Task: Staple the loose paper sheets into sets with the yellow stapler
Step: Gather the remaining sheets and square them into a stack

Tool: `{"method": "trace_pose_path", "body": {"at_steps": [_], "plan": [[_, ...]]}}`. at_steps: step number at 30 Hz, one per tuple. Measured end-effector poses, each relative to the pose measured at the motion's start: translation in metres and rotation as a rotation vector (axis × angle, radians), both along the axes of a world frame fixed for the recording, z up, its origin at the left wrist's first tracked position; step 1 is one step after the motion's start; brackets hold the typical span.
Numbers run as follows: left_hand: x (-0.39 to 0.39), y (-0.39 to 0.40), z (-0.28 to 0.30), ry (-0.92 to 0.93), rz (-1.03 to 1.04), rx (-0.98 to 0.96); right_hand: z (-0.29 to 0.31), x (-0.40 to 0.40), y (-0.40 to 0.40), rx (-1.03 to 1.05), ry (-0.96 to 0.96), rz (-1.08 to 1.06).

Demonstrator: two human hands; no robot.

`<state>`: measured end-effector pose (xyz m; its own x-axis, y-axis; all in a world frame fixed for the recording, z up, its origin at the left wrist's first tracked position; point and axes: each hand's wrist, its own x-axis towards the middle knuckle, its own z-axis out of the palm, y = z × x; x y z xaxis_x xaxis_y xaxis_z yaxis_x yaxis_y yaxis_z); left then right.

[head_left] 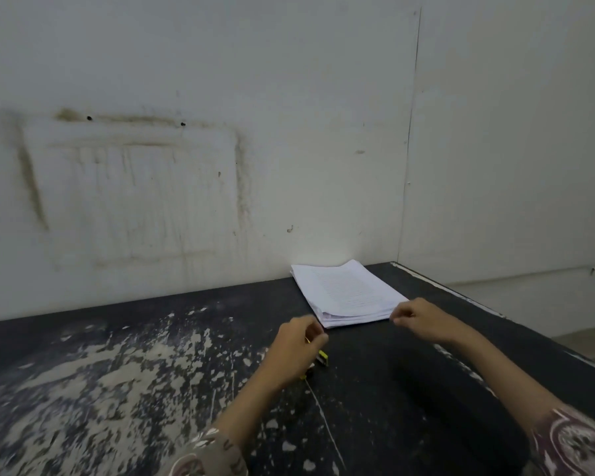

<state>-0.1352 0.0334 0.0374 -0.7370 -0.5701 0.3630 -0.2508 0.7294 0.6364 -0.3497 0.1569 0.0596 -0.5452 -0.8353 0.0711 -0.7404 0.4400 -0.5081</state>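
Observation:
A stack of white printed paper sheets (347,292) lies at the back right of the black table (152,338), against the wall. My right hand (419,316) is at the stack's near right corner, with curled fingertips pinching the edge there. The yellow stapler (323,358) lies on the table in front of the stack, mostly hidden under my left hand (298,348). That hand's fingers are curled just above the stapler, and I cannot tell whether they grip it.
The table top is worn, with pale scuffed patches across its left half. A stained white wall (186,166) runs along the back. The table's right edge (461,290) drops off beside another wall.

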Motion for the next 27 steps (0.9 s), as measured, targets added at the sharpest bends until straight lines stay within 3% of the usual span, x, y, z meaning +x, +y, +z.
{"method": "trace_pose_path", "body": {"at_steps": [4,9,27], "plan": [[0.039,0.031,-0.032,-0.19,-0.06,-0.063,-0.032,0.033,0.048,0.104,0.025,-0.013],[0.07,0.068,-0.058,-0.529,-0.066,-0.232,-0.084,0.067,0.088,-0.034,0.163,-0.037],[0.075,0.077,-0.059,-0.564,-0.028,-0.292,-0.063,0.115,0.037,0.241,0.5,0.073]]}}
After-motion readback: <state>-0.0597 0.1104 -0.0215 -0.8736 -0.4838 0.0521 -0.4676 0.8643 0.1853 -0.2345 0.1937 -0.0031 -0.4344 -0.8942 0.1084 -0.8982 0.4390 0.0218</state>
